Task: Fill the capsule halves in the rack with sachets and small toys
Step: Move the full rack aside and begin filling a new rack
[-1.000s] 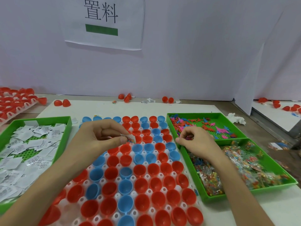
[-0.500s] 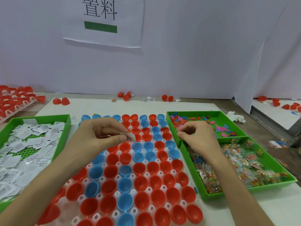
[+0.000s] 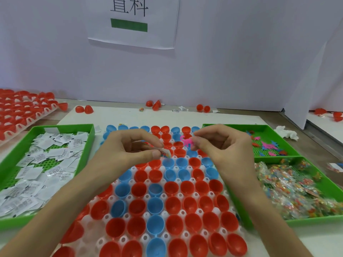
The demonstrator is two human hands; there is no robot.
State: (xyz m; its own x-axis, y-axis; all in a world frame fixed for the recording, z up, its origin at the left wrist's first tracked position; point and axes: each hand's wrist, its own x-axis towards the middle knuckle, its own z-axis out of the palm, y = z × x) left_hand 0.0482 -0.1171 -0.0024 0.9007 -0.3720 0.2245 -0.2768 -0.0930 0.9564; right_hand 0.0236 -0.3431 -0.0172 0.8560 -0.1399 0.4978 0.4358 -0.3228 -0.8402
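Observation:
A white rack point(image 3: 137, 238) with several red and blue capsule halves point(image 3: 174, 224) lies in the middle of the table. Above its far part my left hand point(image 3: 128, 149) pinches a small sachet point(image 3: 165, 152) between thumb and forefinger. My right hand point(image 3: 220, 145) pinches a small pink toy point(image 3: 187, 141) over the far rows, close to the left hand. The halves that I can see into look empty.
A green tray point(image 3: 89, 143) of white sachets sits left of the rack. On the right, a green tray point(image 3: 274, 129) holds small coloured toys and another green tray point(image 3: 323, 184) holds clear packets. A second rack of red halves point(image 3: 24, 110) lies far left. Loose red halves dot the back wall.
My right hand has left the toy tray and come left over the rack with a pink toy. The left hand still holds the sachet, nearly in place.

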